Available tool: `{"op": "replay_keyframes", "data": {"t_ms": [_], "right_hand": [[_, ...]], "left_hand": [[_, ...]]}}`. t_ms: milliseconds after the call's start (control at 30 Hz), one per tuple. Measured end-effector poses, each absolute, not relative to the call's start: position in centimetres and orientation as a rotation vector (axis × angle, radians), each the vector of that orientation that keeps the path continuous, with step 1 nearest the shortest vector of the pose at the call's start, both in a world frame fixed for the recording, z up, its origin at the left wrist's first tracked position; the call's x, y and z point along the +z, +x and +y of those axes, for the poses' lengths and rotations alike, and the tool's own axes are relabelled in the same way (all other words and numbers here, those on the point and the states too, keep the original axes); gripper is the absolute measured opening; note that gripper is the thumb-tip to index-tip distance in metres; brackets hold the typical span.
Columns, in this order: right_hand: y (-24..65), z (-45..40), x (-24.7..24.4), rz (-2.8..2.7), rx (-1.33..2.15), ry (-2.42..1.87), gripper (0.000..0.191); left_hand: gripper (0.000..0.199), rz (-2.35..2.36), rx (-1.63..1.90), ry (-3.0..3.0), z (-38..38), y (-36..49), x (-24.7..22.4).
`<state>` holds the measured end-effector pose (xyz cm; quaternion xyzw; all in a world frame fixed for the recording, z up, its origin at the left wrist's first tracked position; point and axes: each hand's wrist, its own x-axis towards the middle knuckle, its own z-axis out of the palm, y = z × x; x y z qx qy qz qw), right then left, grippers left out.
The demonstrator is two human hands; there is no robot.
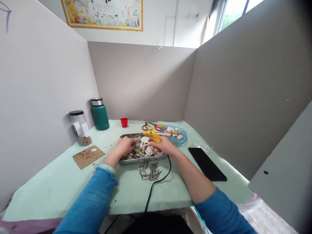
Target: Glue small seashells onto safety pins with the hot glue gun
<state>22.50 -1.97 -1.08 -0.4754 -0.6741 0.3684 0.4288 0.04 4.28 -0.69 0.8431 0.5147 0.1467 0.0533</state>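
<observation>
A metal tray full of shells lies in front of me. My right hand is closed round the handle of a yellow hot glue gun, held over the right part of the tray, with a pale glue stick out of its back. Its black cord runs down over the table's front edge. My left hand reaches into the tray's left part, fingers bent down among the shells; whether it grips one is hidden. A pink-and-white scallop shell sits between the hands.
Metal clips lie before the tray. Behind it are a red cup, scissors and a blue plate with shells. A green bottle, a jar and a brown card are left; a black slab is right.
</observation>
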Motion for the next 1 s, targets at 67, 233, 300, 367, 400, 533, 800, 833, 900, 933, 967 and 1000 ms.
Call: {"op": "replay_keyframes", "data": {"t_ms": [67,233,300,367,400,533,800,833,900,933,967,1000], "right_hand": [[22.5,-2.0,-1.0,-1.691,0.920,-1.173,0.032],[22.5,-2.3,-0.8,-1.698,0.934,-1.171,0.033],[22.5,-2.4,-0.8,-1.702,0.930,-1.175,0.033],[22.6,-2.4,-0.7,-1.710,0.930,-1.165,0.034],[22.7,-2.4,-0.7,-1.711,0.937,-1.156,0.034],[22.9,-2.3,-0.6,-1.678,1.010,-1.088,0.035],[22.9,-2.4,-0.5,-1.611,1.047,-1.007,0.035],[22.9,-2.4,-0.5,-1.607,1.047,-1.001,0.036],[22.9,-2.5,-0.4,-1.603,1.044,-0.999,0.036],[22.8,-2.6,-0.4,-1.601,1.039,-1.004,0.036],[22.8,-2.6,-0.3,-1.601,1.034,-1.011,0.036],[22.8,-2.7,-0.2,-1.600,1.029,-1.019,0.036]], "left_hand": [[0.030,1.518,0.475,2.553,4.4,0.0,-0.8],[0.022,1.451,0.490,2.592,4.6,0.1,-0.9],[0.018,1.437,0.528,2.604,4.5,0.2,-0.7],[0.022,1.460,0.615,2.528,4.4,0.2,-0.4],[0.023,1.480,0.674,2.440,4.3,0.3,-0.2],[0.030,1.336,0.944,1.865,3.7,0.4,0.6],[0.035,0.948,1.053,1.271,2.8,0.6,1.4],[0.034,0.927,1.054,1.259,2.7,0.6,1.4],[0.033,0.886,1.070,1.249,2.7,0.7,1.4],[0.033,0.862,1.082,1.249,2.7,0.7,1.3],[0.032,0.836,1.093,1.249,2.7,0.8,1.3],[0.032,0.807,1.104,1.242,2.8,0.8,1.3]]}}
